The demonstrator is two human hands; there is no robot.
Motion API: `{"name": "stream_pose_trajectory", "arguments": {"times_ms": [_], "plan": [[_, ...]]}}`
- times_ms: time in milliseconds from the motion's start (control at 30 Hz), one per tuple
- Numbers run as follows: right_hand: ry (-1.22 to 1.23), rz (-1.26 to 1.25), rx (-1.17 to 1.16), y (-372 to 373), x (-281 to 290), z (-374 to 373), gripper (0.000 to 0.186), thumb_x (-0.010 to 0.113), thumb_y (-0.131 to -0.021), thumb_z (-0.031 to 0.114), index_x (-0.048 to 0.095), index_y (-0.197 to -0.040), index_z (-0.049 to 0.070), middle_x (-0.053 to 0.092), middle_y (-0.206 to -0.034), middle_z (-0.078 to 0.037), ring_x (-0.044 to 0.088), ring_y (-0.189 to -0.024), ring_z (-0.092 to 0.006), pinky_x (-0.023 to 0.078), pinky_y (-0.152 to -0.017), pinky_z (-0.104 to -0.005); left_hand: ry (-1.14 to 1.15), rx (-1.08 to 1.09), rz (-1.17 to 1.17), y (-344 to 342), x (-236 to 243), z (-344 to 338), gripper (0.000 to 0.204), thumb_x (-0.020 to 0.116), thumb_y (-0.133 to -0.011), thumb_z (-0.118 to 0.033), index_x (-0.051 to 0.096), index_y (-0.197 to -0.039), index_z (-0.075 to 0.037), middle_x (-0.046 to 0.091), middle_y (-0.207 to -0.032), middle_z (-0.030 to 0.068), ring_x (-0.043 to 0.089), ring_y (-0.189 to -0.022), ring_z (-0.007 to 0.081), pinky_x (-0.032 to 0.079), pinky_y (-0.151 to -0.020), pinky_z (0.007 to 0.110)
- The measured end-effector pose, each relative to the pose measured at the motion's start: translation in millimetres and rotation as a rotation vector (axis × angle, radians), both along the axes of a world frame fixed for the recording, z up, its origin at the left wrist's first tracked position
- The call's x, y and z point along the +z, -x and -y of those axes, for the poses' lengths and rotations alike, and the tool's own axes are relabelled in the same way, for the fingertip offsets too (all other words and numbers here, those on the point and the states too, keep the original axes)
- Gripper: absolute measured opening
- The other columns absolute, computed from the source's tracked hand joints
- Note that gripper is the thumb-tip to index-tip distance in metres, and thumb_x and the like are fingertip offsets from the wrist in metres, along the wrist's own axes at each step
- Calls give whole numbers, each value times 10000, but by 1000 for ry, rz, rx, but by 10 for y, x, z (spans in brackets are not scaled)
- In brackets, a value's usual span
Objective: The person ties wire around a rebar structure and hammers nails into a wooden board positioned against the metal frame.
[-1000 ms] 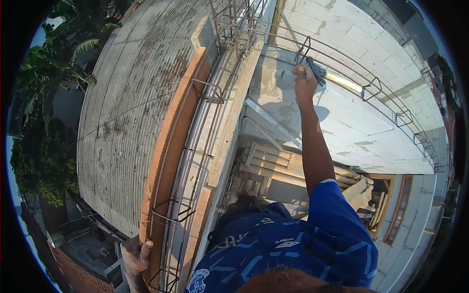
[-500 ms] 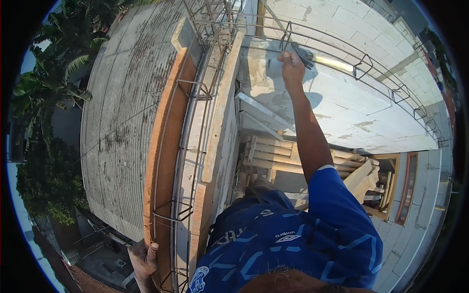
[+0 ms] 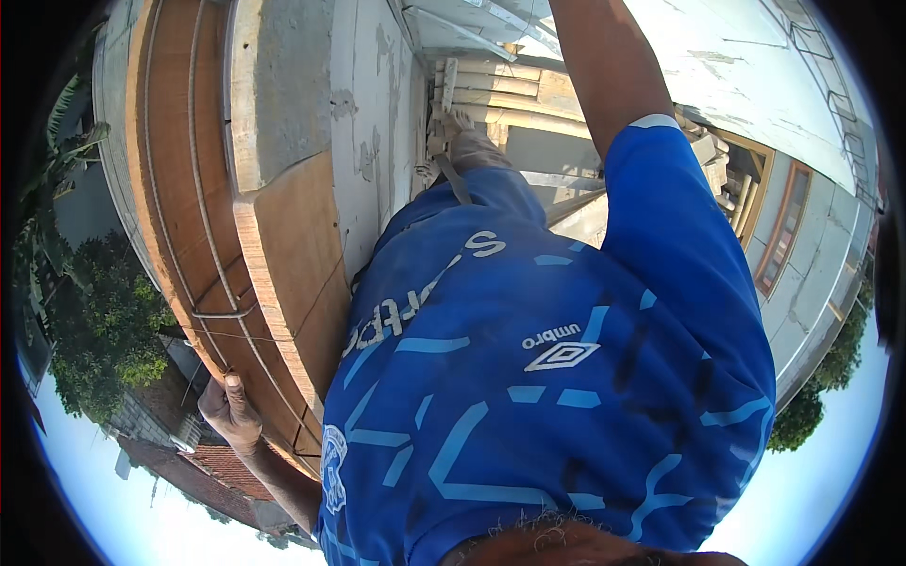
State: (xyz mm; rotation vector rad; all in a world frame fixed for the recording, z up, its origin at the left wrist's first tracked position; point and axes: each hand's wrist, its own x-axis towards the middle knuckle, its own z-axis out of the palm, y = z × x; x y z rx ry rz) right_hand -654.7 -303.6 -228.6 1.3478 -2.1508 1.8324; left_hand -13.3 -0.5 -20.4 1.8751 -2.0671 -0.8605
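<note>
Shirt (image 3: pixel 566 443): blue w/ lt-blue angular stripes, wht print. Board (image 3: pixel 175 170): orange-brn. Rebar (image 3: pixel 217 314): gry-brn. Wall (image 3: pixel 363 123): pale gry, patchy.

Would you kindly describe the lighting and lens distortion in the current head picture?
In the head view, strong daylight nearly washes out the white wall; fisheye distortion bows the outer wooden board; the left hand looks fairly sharp.

Place: an outdoor building site.
Boards (image 3: pixel 293 255): on the left, standing on edge, with bare rebar (image 3: pixel 222 315) between them.
Wall (image 3: pixel 370 104): patchy, unpainted, right of the boards.
Timber (image 3: pixel 510 97): piled at the far middle.
Surroundings: trees (image 3: pixel 104 325) left, tiled roof (image 3: pixel 228 472) near left, open sky (image 3: pixel 835 472).
</note>
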Motion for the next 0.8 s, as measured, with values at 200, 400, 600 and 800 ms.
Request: {"name": "stream_pose_trajectory", "arguments": {"times_ms": [200, 400, 600, 800], "plan": [[-157, -3, -31, -57, 79, -42, 453, 562, -948, 391, 745, -784, 10, 704, -804, -215, 665, -764, -358, 475, -807, -459, 58, 71, -61, -35, -66, -55, 576, 588, -971, -488, 512, -694, 12, 395, -573, -30, 340, -563, 91, 245, -509, 298], [-28, 123, 64, -282, 381, -311, 264, 544, -973, 273, 694, -988, 56, 713, -830, -12, 596, -642, -121, 493, -651, -301, 44, 0, -30, 16, 53, -4, 605, 615, -953, -486, 455, -635, 3, 357, -523, 9, 317, -529, 100, 254, -479, 320], [-101, 165, 56, -350, 452, -361, 232, 553, -988, 273, 691, -1040, 95, 729, -862, -61, 692, -775, -234, 518, -741, -339, 119, -16, -22, 35, 103, 5, 612, 662, -923, -474, 456, -608, 9, 357, -502, 26, 333, -515, 104, 272, -461, 333], [32, 140, 31, -402, 457, -365, 327, 538, -994, 381, 692, -982, 93, 692, -821, -50, 634, -747, -195, 484, -740, -313, 85, 146, -59, -27, 57, -36, 628, 769, -831, -480, 452, -555, -14, 368, -489, -20, 332, -514, 80, 244, -460, 307]]}}
